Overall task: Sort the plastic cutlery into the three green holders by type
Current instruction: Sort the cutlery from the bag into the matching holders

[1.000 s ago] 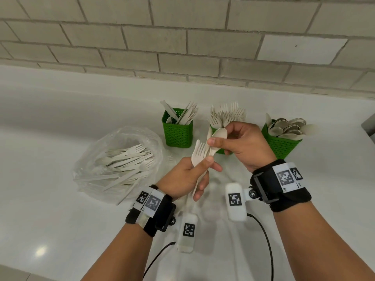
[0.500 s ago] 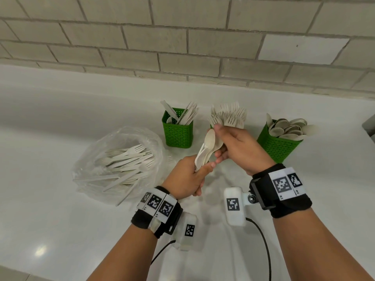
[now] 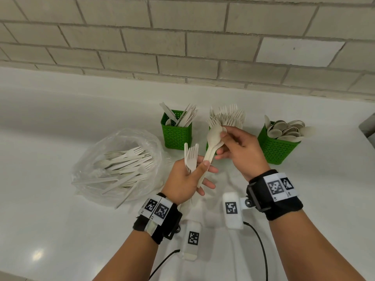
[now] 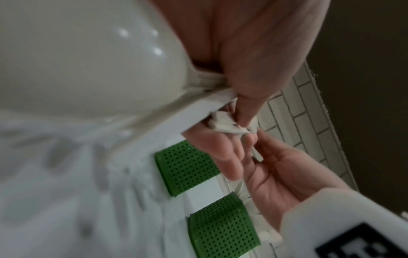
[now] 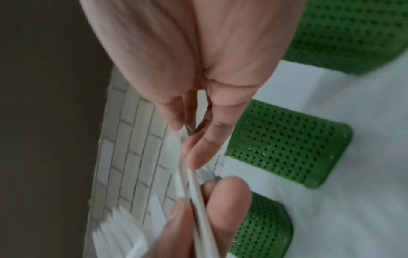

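On my far left a clear plastic bag point(image 3: 113, 159) lies slumped on the white counter point(image 3: 50, 199), with a loose heap of unsorted cutlery point(image 3: 125, 169) inside it. Next along, my left hand point(image 3: 186, 179) is palm up, thumb pressing a small bundle of forks point(image 3: 191, 159) against the fingers, tines pointing away from me. Behind it the left green holder point(image 3: 176, 132) stands upright and holds knives point(image 3: 186, 116). My right hand point(image 3: 239, 151) pinches a couple of stacked spoons point(image 3: 213, 142) near their bowls between thumb and fingertips; the handle ends reach down to touch my left fingers. The middle green holder point(image 4: 187, 165) is mostly hidden behind those spoons in the head view, with fork tines point(image 3: 229, 115) fanning above it. Farthest right, the third green holder point(image 3: 278, 149) leans slightly and is filled with spoon bowls point(image 3: 288, 129). Both wrist views are blurred, showing only fingers closed on pale handles.
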Demonstrator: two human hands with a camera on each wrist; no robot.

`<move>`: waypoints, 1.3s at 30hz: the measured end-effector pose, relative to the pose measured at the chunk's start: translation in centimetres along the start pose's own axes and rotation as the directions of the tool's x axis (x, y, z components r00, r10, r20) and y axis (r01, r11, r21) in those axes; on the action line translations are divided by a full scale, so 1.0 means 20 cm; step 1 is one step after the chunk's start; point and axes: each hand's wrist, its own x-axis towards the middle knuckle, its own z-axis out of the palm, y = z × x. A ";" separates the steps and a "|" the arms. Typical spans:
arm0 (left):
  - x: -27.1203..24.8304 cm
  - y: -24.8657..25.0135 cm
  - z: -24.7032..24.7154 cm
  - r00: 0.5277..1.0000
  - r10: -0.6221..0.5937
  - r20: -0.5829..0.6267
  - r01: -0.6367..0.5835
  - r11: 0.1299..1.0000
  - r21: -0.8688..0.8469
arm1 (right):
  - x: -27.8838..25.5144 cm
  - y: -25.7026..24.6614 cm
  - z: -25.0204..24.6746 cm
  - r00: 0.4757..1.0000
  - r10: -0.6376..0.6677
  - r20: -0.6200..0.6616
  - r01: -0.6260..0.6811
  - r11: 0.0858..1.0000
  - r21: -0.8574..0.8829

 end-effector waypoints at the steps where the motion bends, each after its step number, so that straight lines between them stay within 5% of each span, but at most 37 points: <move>1: 0.00 0.01 0.00 1.000 0.000 -0.008 0.000 1.000 -0.027 | 0.00 0.00 0.00 1.000 0.012 0.004 -0.013 0.997 0.072; 6: 0.02 0.03 -0.07 0.996 -0.065 -0.066 0.057 0.992 -0.109 | 0.02 0.01 -0.09 0.983 -0.010 -0.185 0.021 0.998 0.060; 13: 0.01 0.05 -0.02 0.988 -0.054 0.144 0.040 0.994 0.097 | -0.02 -0.04 -0.03 0.997 -0.066 0.025 0.070 0.973 -0.222; 17: 0.02 0.03 -0.02 0.994 -0.052 0.098 0.049 0.998 0.041 | -0.01 -0.10 -0.13 0.984 -0.142 -0.110 0.104 0.950 -0.294; 21: 0.05 0.00 -0.04 1.000 -0.016 -0.025 0.014 0.997 -0.077 | 0.00 -0.24 -0.37 0.853 -0.402 -0.334 0.244 0.871 -0.427; 24: 0.07 0.00 -0.03 0.998 0.008 -0.069 -0.016 0.993 -0.118 | 0.01 -0.31 -0.53 0.724 -0.598 -0.344 0.286 0.714 -0.639; 28: 0.09 0.03 0.01 0.998 0.039 -0.053 -0.045 0.993 -0.110 | 0.01 -0.29 -0.59 0.655 -0.677 -0.335 0.326 0.654 -0.683; 35: 0.08 0.07 0.05 1.000 -0.001 0.004 0.002 0.981 -0.193 | 0.04 -0.12 -0.61 0.684 -0.681 -0.263 0.209 0.528 -0.823; 39: 0.06 0.07 0.05 1.000 -0.010 0.008 0.011 0.981 -0.192 | 0.08 -0.06 -0.62 0.816 -0.537 -0.213 0.001 0.370 -0.929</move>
